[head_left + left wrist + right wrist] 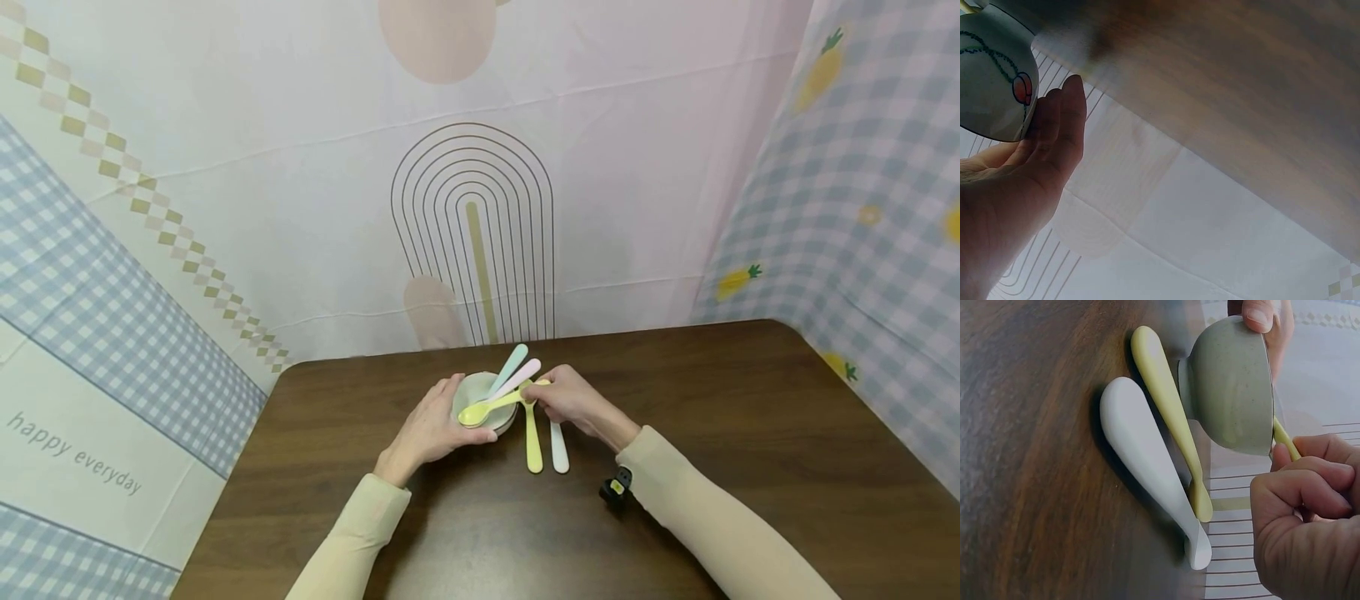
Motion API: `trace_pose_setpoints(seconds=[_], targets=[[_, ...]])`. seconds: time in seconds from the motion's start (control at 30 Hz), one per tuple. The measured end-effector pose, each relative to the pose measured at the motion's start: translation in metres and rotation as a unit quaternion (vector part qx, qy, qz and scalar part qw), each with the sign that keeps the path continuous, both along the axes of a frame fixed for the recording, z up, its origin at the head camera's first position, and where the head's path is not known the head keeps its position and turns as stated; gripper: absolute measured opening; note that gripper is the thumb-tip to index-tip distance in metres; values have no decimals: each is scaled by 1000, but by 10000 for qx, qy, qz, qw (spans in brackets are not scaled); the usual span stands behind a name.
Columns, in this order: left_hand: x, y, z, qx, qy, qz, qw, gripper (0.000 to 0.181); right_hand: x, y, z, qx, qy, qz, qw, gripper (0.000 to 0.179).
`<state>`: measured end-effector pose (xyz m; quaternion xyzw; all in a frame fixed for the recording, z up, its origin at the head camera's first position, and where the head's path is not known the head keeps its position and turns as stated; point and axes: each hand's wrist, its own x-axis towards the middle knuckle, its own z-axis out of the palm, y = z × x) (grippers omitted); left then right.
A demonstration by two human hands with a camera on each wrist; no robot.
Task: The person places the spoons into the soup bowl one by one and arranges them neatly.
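Note:
My left hand (433,423) holds a small pale bowl (1229,387) by its side, thumb at the near rim and fingers along the far side. In the left wrist view the bowl (997,75) shows a painted green vine and a red motif. A mint spoon (512,365) and a pink spoon (521,375) lean in the bowl, handles out toward the back right. With its fingertips, my right hand (573,402) pinches the handle of a yellow spoon (476,414), whose head is over the bowl.
On the brown table (300,517), right of the bowl, lie a second yellow utensil (533,446) and a white one (559,450), handles toward me. Behind the table hangs a patterned cloth (322,208). A small black device (615,490) is at my right wrist.

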<state>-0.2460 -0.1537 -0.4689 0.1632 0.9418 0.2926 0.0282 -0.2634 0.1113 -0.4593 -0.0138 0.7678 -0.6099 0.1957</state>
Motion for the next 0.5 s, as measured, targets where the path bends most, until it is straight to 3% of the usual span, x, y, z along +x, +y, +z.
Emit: trace_pose_setpoints(seconds=[0.5], targets=[[1,0,2,-37,32,-15,10000,113,-5,-4,0,24,-16,-347,9994,33]])
